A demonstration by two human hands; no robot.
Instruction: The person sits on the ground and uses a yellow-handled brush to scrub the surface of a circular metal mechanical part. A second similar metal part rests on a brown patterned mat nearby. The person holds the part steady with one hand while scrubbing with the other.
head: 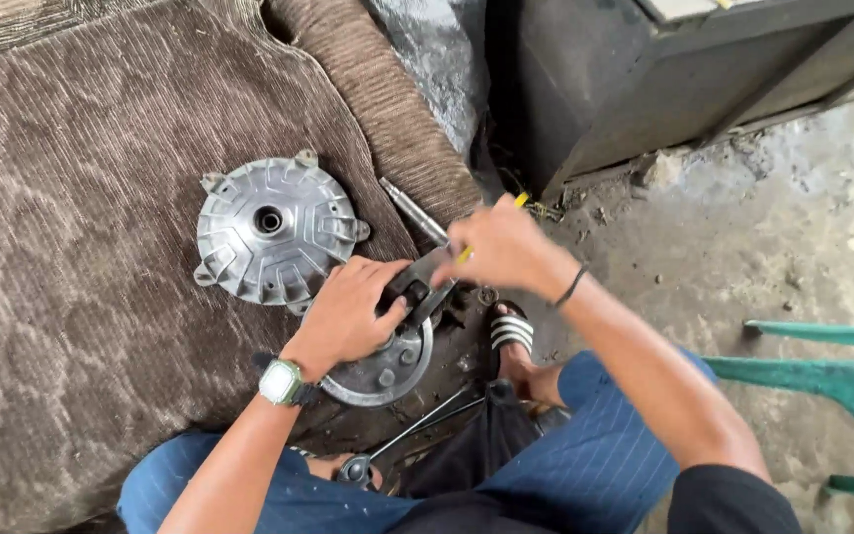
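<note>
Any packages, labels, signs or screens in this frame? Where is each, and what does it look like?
Wristwatch: on the left wrist, small square face, pale green case, dark strap; the only screen-like item.
No packages, labels or signs show on the brown mat or the concrete floor.

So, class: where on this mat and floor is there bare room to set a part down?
Free: brown mat left of the finned hub; concrete floor between cabinet and green chair. Crowded: around both hands, left hand, right hand, on the round plate.
</note>
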